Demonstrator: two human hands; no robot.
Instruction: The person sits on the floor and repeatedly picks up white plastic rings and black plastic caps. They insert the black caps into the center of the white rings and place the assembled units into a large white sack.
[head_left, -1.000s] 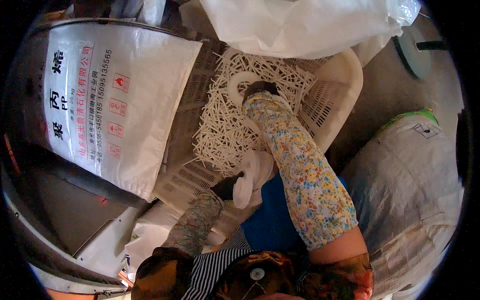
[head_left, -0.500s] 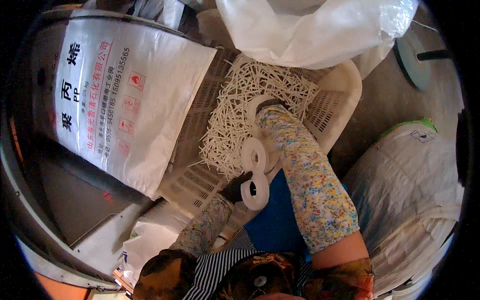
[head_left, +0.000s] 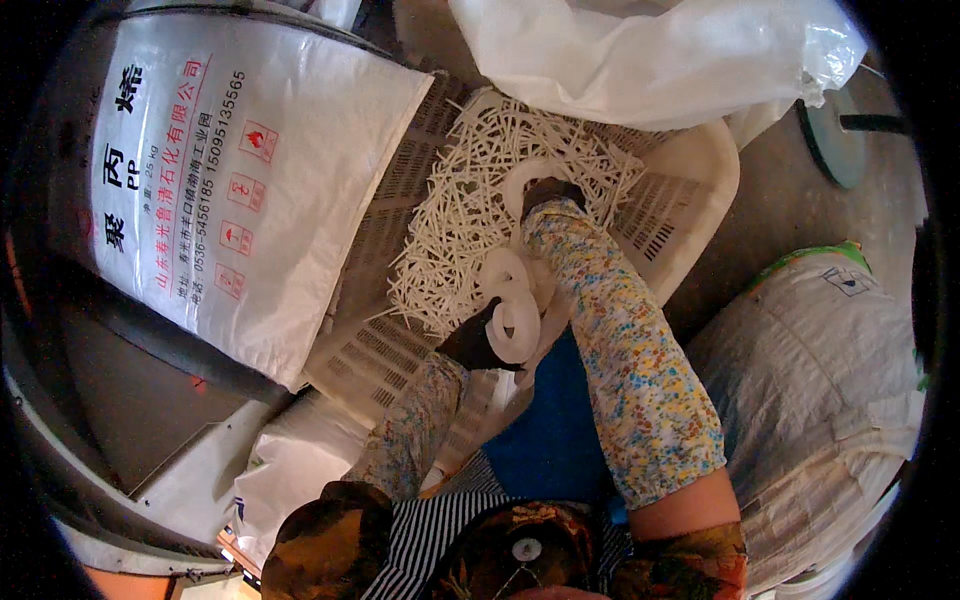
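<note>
A pale plastic basket (head_left: 690, 205) holds a heap of thin white plastic sticks (head_left: 470, 195). In a dark glove, my left hand (head_left: 478, 338) is closed at the basket's near side on a white plastic ring (head_left: 514, 330). Another white ring (head_left: 503, 272) lies just beyond it, overlapping it. My right hand (head_left: 553, 195), also dark-gloved, reaches over the sticks; a curved white ring-like piece (head_left: 525, 178) shows at its fingers. The forearm sleeve hides most of those fingers, so its grip is unclear. Both forearms wear flowered sleeves.
A printed white woven sack (head_left: 300, 130) lies left of the basket, over a dark machine surface. White plastic sheeting (head_left: 640, 70) hangs over the far rim. A full greyish sack (head_left: 810, 350) stands at the right, with a round green-grey base (head_left: 832, 150) beyond.
My left hand has moved up and away from me with its ring, toward the second ring. My right hand has shifted slightly to the right and farther away.
</note>
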